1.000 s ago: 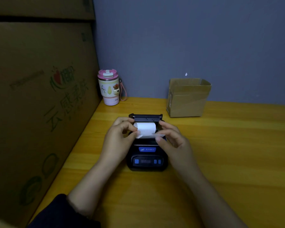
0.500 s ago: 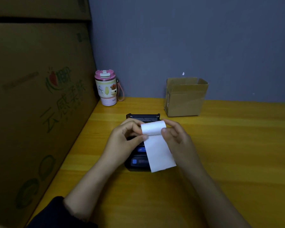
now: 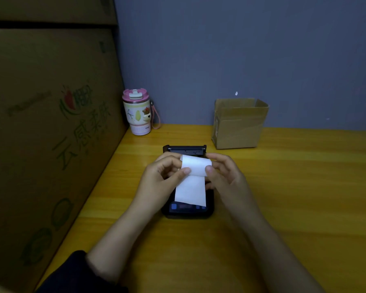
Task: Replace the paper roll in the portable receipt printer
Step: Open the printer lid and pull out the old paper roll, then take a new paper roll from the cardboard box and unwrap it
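Left hand (image 3: 163,176): grip closed on the left end of the paper roll (image 3: 195,166), thumb at the front, fingers curled behind.
Right hand (image 3: 225,174): grip closed on the roll's right end, thumb tip against the front edge.
Paper roll: white, held level just above the printer's far half; a loose tail (image 3: 191,192) hangs toward 6 o'clock and covers the printer's middle.
Printer (image 3: 187,211): black, flat on the worktop (image 3: 294,197) at centre; lid (image 3: 185,149) raised at its 12 o'clock end; blue buttons at the near edge.
Tumbler (image 3: 137,112): pink lid, at 11 o'clock from the printer, against the wall.
Small cardboard box (image 3: 239,123): open-topped, at 1 o'clock.
Large cardboard carton (image 3: 47,134): stands along 9 o'clock.
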